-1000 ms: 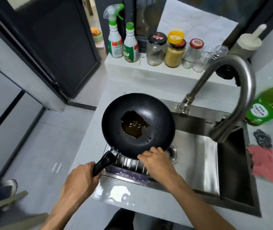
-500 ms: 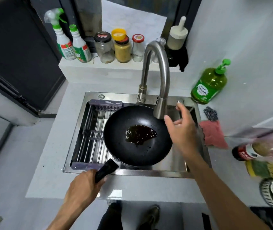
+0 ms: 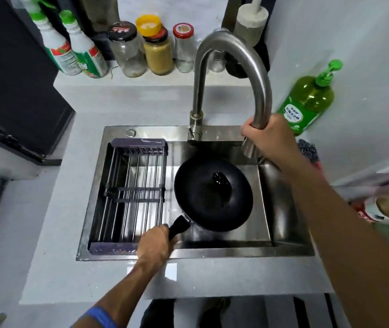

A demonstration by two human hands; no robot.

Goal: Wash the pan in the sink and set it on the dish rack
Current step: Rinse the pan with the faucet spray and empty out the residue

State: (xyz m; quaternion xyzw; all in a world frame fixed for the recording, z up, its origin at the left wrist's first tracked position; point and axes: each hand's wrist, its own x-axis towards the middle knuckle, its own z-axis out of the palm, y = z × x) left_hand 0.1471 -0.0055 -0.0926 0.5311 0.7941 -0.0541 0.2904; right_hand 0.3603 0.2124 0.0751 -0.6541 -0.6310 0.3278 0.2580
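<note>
Since earlier frame right hand [image 3: 268,138] rose, closed round faucet [image 3: 261,91]; left hand [image 3: 156,242] gripped pan [image 3: 213,194] handle. Best swing spout toward 9 o'clock, over pan.

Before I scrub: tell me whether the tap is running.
Off, as far as can be seen: no stream falls from the faucet spout, which the right hand grips beside the pan.

The pan [image 3: 213,194] sits in the sink [image 3: 283,252], right of the dish rack [image 3: 132,195], below the faucet [image 3: 233,67].
</note>
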